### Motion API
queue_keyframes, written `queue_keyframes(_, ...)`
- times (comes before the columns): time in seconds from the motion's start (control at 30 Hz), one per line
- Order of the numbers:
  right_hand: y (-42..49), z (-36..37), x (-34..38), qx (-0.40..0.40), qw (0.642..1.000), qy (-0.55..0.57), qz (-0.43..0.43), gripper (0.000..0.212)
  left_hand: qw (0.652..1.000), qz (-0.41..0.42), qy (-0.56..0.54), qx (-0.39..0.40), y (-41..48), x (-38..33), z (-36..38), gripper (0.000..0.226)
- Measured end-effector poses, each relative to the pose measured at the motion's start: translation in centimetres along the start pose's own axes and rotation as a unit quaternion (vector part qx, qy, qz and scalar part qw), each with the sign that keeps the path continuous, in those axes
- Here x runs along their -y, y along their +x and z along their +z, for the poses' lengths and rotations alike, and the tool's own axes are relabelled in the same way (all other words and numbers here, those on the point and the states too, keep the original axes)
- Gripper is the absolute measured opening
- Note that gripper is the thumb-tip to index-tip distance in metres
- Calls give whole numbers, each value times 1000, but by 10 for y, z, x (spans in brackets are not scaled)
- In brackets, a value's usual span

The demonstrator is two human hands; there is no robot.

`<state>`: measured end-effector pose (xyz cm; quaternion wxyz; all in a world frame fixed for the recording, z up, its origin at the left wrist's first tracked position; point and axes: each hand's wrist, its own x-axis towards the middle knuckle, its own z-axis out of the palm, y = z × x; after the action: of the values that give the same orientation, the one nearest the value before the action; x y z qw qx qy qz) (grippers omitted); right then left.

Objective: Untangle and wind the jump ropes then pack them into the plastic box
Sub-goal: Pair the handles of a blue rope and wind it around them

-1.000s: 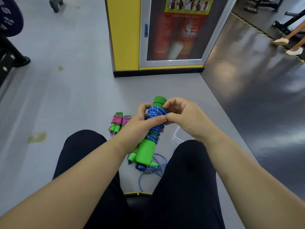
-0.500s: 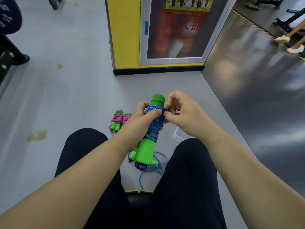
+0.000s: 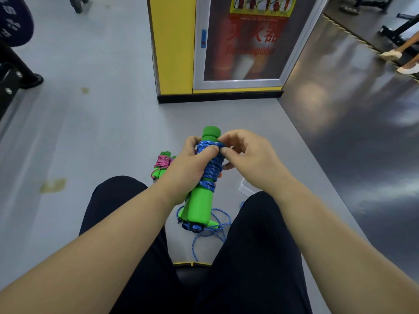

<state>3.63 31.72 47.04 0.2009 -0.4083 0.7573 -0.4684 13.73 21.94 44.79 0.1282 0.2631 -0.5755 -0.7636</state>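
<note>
My left hand (image 3: 189, 165) grips a pair of green foam handles (image 3: 200, 206) with blue rope (image 3: 212, 166) wound round their middle, thumb pressing the top coil. My right hand (image 3: 247, 158) pinches the blue rope at the top of the winding, just under the upper green handle end. More blue rope (image 3: 213, 232) lies loose on the floor between my knees. A second rope, pink and wound round green handles (image 3: 162, 164), lies on the floor behind my left hand. A corner of the clear plastic box (image 3: 246, 189) shows beside my right knee, mostly hidden by my right arm.
I sit on a low seat (image 3: 192, 265) with my dark-trousered legs apart on a grey floor. A yellow fire-extinguisher cabinet (image 3: 217, 46) stands ahead. Gym equipment (image 3: 13, 41) is at the far left. Another person's feet (image 3: 399, 60) are at the far right.
My right hand has shifted along the top coil and opened its outer fingers while still pinching the rope. The handle bundle has barely moved.
</note>
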Motion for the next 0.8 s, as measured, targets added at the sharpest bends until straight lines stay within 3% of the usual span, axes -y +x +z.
queue_keyframes(0.07, 2, -8, 3, 55, 997, 28, 41, 17, 1000, 5, 12, 4, -1, 3, 0, 18)
queue_keyframes(0.3, 4, -24, 2, 126, 986, -108, 20, 5, 999, -2, 25, 41, -5, 10, 1, 17)
queue_keyframes(0.8, 6, -39, -6, 122, 962, -221, -105, 3, 994, -84, -20, 65, 0, 6, 12, 20)
